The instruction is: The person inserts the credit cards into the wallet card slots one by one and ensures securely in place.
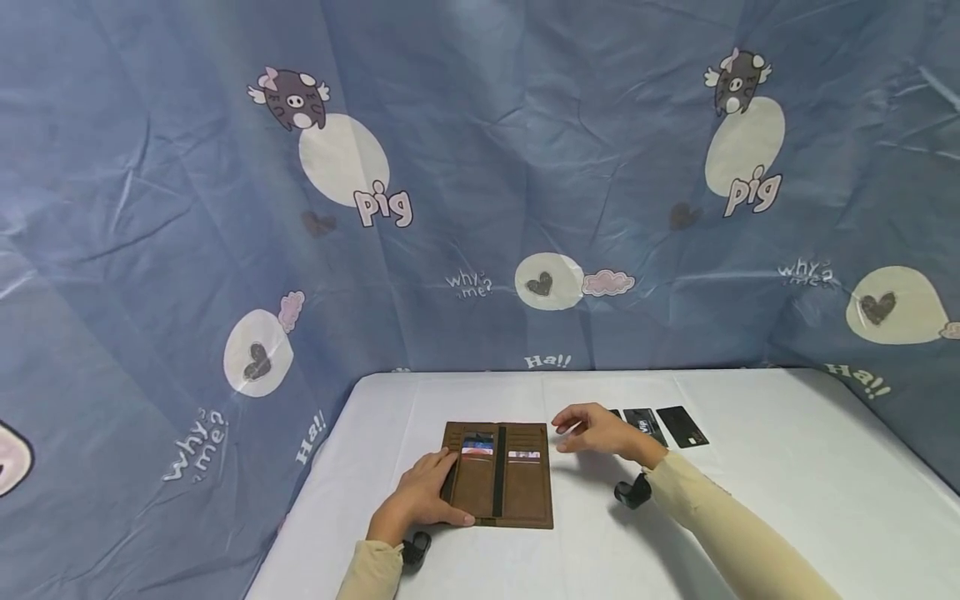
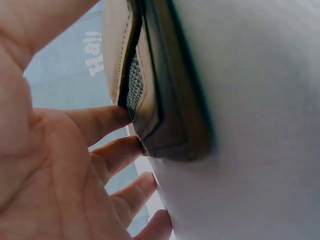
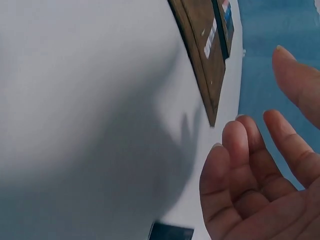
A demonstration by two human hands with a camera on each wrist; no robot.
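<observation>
Head view: spread fingers of the left hand (image 1: 423, 493) are rested on the left edge of an unfolded brown leather-like wallet (image 1: 527, 496) on white cloth (image 1: 795, 483); those of the right hand (image 1: 600, 432), loosely curved, are held empty beside it. The wallet could be skewed by uneven pressure, flat black rectangular cards (image 1: 682, 427) nudged by right-hand movement.
</observation>
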